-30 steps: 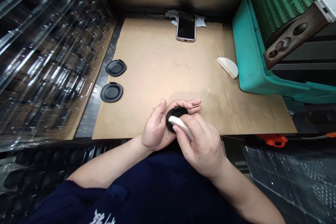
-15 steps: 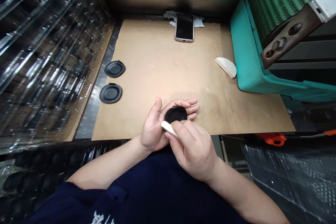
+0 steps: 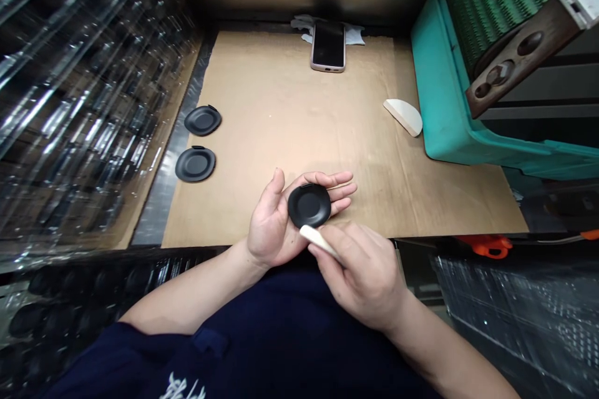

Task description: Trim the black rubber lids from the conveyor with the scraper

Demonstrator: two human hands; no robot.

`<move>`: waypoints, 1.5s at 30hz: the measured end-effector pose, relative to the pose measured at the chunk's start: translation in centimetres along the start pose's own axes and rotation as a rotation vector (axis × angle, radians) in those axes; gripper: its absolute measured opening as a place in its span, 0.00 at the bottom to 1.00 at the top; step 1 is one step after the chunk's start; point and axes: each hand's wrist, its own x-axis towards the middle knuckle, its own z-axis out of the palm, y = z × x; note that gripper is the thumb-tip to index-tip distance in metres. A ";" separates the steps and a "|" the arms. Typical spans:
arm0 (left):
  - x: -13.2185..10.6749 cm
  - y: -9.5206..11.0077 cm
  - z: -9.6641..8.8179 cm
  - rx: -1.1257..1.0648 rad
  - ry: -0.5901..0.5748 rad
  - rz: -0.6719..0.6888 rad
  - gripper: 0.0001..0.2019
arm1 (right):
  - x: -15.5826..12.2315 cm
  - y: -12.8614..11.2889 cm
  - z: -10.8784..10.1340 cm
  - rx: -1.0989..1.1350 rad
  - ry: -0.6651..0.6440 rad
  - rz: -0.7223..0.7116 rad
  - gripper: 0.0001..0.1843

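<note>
My left hand (image 3: 274,224) lies palm up over the near edge of the cardboard sheet (image 3: 281,131) with a round black plastic lid (image 3: 309,205) resting on its fingers. My right hand (image 3: 362,274) is closed round a white pad (image 3: 317,240), whose tip touches the lid's near rim. Two more black lids (image 3: 203,120) (image 3: 195,163) lie at the sheet's left edge. A second white half-round pad (image 3: 405,116) lies on the sheet at the right.
A phone (image 3: 328,45) lies face up at the back on white cloth. A teal crate (image 3: 449,106) stands at the right under a green ribbed bin. Clear plastic trays (image 3: 79,93) are stacked at the left. An orange tool (image 3: 486,245) sits below the table's right edge.
The white pad has slid off the top of the lid down to its near rim, so the whole lid now shows. My right hand has drawn back toward me.
</note>
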 end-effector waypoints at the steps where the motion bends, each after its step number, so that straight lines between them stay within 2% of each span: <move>1: 0.0 0.0 0.0 0.003 -0.007 0.007 0.30 | 0.0 0.1 -0.1 -0.022 0.023 0.019 0.12; 5: -0.1 -0.2 -0.2 0.027 -0.017 0.011 0.20 | 0.1 0.7 -0.3 -0.158 0.004 0.009 0.10; 7: -0.1 -0.3 -0.3 0.035 -0.019 0.003 0.19 | 0.3 1.4 -0.4 -0.278 0.004 -0.008 0.11; 10: 0.0 -0.3 -0.2 0.045 0.024 -0.006 0.21 | 0.7 2.8 -1.0 -0.394 0.038 0.058 0.10; 15: 0.1 -0.4 -0.1 0.028 0.060 -0.005 0.26 | 1.2 4.9 -2.3 -0.224 0.194 0.265 0.07; 17: -0.1 -0.4 -0.2 0.086 0.042 0.009 0.24 | 1.2 5.8 -2.5 -0.147 0.271 0.326 0.07; 20: -0.7 -0.3 -0.5 0.398 0.019 0.102 0.25 | 1.0 7.1 -2.4 -0.015 0.309 0.469 0.10; 22: -1.1 0.0 -0.7 0.762 0.010 0.267 0.37 | 0.9 7.8 -2.2 0.089 0.308 0.576 0.13; 24: -1.3 0.2 -0.9 1.151 0.005 0.492 0.52 | 0.7 8.1 -2.2 0.150 0.336 0.645 0.15; 25: -1.4 0.4 -1.1 1.313 0.001 0.595 0.57 | 0.7 8.2 -2.2 0.163 0.361 0.664 0.16; 27: -1.4 0.5 -1.4 1.536 -0.002 0.739 0.60 | 0.6 8.2 -2.2 0.171 0.403 0.685 0.17; 30: -1.3 0.9 -1.6 1.664 -0.001 0.831 0.57 | 0.6 8.0 -2.4 0.174 0.378 0.684 0.16; 32: -1.4 1.4 -1.5 1.675 -0.028 0.817 0.51 | 0.5 8.0 -2.4 0.171 0.339 0.671 0.15; 33: -1.6 1.9 -1.3 1.655 -0.046 0.769 0.45 | 0.5 8.0 -2.4 0.171 0.330 0.667 0.15; 35: -1.9 3.1 -1.2 1.581 -0.053 0.606 0.26 | 0.4 8.0 -2.4 0.168 0.326 0.674 0.16; 37: -2.2 4.5 -1.4 1.533 0.015 0.447 0.08 | 0.2 8.0 -2.4 0.158 0.327 0.687 0.17; 38: -2.4 5.1 -1.6 1.544 0.069 0.399 0.04 | 0.1 8.1 -2.4 0.151 0.328 0.691 0.17; 40: -2.7 6.2 -2.3 1.646 0.206 0.377 0.04 | -0.1 8.2 -2.4 0.132 0.330 0.696 0.18; 43: -3.3 7.0 -3.6 1.836 0.411 0.432 0.06 | -0.4 8.4 -2.4 0.108 0.331 0.700 0.19; 45: -4.0 7.0 -4.3 1.921 0.475 0.463 0.09 | -0.5 8.5 -2.3 0.096 0.324 0.699 0.20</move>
